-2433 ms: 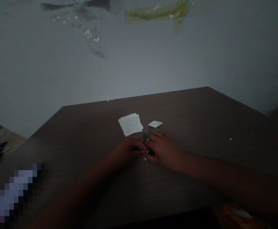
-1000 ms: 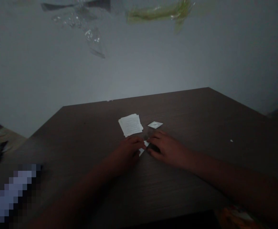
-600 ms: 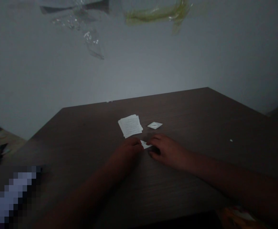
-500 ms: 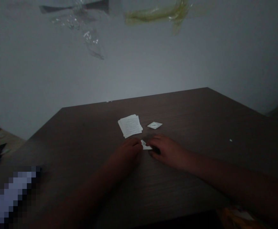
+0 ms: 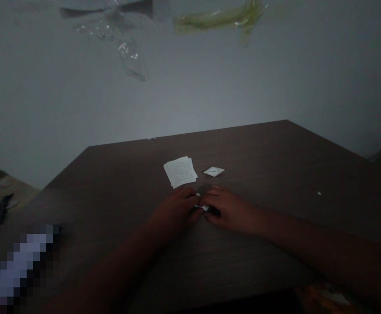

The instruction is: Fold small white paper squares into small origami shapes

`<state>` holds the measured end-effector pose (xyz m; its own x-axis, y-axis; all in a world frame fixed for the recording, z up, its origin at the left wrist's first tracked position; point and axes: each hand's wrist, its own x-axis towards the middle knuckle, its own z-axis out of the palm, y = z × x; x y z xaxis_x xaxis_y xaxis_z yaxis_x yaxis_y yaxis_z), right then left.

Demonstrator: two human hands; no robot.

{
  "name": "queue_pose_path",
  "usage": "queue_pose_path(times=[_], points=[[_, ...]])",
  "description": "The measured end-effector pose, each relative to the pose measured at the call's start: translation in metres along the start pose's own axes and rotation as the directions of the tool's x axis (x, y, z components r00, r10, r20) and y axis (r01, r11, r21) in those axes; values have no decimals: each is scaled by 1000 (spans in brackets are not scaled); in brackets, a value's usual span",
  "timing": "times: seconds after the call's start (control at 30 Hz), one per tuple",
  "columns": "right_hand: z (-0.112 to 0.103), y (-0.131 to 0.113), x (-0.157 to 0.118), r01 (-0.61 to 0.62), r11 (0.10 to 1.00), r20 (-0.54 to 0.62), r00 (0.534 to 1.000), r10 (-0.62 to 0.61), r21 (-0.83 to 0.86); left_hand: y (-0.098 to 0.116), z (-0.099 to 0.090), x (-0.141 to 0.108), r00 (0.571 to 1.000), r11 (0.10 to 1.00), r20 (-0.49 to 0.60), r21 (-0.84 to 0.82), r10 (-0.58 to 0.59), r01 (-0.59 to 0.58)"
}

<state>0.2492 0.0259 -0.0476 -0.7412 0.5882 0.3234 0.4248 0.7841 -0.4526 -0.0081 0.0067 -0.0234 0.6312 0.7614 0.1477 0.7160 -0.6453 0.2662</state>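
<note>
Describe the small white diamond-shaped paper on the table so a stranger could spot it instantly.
On the dark wood-grain table, find the stack of printed white paper slips near the middle. Just to its right lies a small white diamond-shaped piece of paper, flat and beyond the right hand. Its pointed diamond outline and separate spot set it apart from the squarish stack.

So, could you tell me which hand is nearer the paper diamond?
Right hand, just in front of the paper diamond, not touching; left hand, further off to its left.

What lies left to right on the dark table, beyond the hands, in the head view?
White paper stack, white paper diamond, tiny white scrap.
</note>
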Motion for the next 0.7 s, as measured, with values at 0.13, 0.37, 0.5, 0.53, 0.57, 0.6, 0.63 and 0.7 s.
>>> queue_pose_path(times=[0.13, 0.37, 0.5, 0.53, 0.57, 0.6, 0.63, 0.7], points=[[-10, 0, 2, 40, 999, 53, 998, -39, -18, -3, -2, 2, 1000, 1000, 15, -5, 17, -17], [-10, 6, 1, 90, 983, 56, 995, -82, -159, 0, -4, 1, 999, 998, 4, -47, 40, -40], [-9, 7, 2, 44, 989, 47, 998, -37, -143, -2, -3, 0, 998, 997, 0, -41, 67, -67], [-9, 6, 2, 31, 992, 41, 999, -26, -126, -3, -2, 1, 997, 996, 0, -33, 77, -77], [-10, 5, 2, 20, 994, 37, 999, -16, -106, -5, -1, 1, 996, 996, -1, -23, 85, -85], [-12, 3, 1, 12, 996, 38, 999, -9, -86, -6, 0, 2, 996, 996, -1, -12, 91, -91], [-14, 1, 1, 8, 998, 40, 999, -5, -68, -7, 2, 2, 995, 995, 0, -2, 96, -96], [-17, -1, -1, 3, 999, 53, 999, -1, -39, -8, 3, 4, 994, 994, 4, 12, 107, -107]])
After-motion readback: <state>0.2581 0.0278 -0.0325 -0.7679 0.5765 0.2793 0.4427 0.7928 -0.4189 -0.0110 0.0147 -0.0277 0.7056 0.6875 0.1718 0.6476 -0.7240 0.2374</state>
